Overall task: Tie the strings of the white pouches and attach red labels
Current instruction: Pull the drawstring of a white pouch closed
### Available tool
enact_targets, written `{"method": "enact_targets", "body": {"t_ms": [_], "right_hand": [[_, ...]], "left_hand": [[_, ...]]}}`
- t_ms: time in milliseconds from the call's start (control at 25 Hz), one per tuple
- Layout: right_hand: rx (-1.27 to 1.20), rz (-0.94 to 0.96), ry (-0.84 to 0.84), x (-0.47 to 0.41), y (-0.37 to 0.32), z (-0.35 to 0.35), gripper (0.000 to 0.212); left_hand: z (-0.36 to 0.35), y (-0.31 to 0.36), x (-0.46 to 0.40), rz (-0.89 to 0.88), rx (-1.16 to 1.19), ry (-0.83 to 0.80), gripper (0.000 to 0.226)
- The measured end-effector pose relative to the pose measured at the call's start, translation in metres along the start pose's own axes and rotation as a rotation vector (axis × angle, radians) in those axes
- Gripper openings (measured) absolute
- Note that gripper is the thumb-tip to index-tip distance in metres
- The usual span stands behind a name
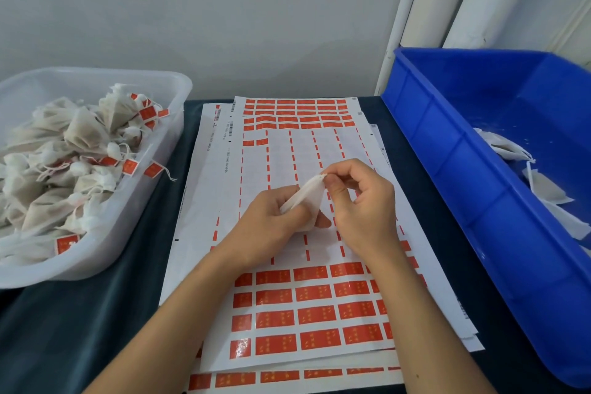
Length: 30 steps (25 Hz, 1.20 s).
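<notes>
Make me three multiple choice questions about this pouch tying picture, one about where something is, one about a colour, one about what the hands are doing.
1. Where do the finished white cloth pouches with red labels lie?
A. In the clear plastic tub on the left
B. In the blue plastic bin
C. On the label sheets

2. What colour is the plastic bin on the right?
A. Green
B. Blue
C. Grey

3. What is the state of the two hands?
A. Both flat on the sheets
B. Only one holds something
C. Both hold one small white pouch

Answers:
1 A: the labelled pouches fill the clear plastic tub.
2 B: its walls are bright blue.
3 C: the left hand grips the body of the small white pouch and the right hand pinches its top, above the white sheets of red labels.
</notes>
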State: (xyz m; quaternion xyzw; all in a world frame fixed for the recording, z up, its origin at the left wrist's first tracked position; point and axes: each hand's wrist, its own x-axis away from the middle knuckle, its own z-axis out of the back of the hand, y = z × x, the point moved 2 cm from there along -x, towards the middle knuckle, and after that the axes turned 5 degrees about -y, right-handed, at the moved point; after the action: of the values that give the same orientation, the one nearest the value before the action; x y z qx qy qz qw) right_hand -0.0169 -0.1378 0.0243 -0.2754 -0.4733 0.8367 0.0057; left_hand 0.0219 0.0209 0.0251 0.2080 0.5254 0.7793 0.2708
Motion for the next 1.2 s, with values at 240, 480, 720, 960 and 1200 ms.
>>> {"method": "enact_targets", "body": {"t_ms": [240,480,720,960,1200], "right_hand": [[-0.021,0.055,-0.023,-0.001,-0.001,-0.001,0.008],[0.095,0.093,0.13,-0.003,0.001,0.006,0.013],[0.165,0.048,0.167,-0.002,0.002,0.003,0.009],[0.205,-0.06,-0.044,-0.003,0.008,-0.006,0.004],[0.287,0.067,-0.09,0.0,0.009,-0.009,0.007]], "left_hand": [[0.003,0.003,-0.003,0.143,0.304,-0.106,0.042],[-0.001,-0.006,0.0,0.044,0.144,-0.064,0.045],[0.0,-0.004,0.0,0.046,0.141,-0.08,0.035],[0.006,-0.007,-0.002,-0.023,0.317,0.018,0.03],[0.008,-0.009,-0.005,-0.029,0.559,0.103,0.031]]}}
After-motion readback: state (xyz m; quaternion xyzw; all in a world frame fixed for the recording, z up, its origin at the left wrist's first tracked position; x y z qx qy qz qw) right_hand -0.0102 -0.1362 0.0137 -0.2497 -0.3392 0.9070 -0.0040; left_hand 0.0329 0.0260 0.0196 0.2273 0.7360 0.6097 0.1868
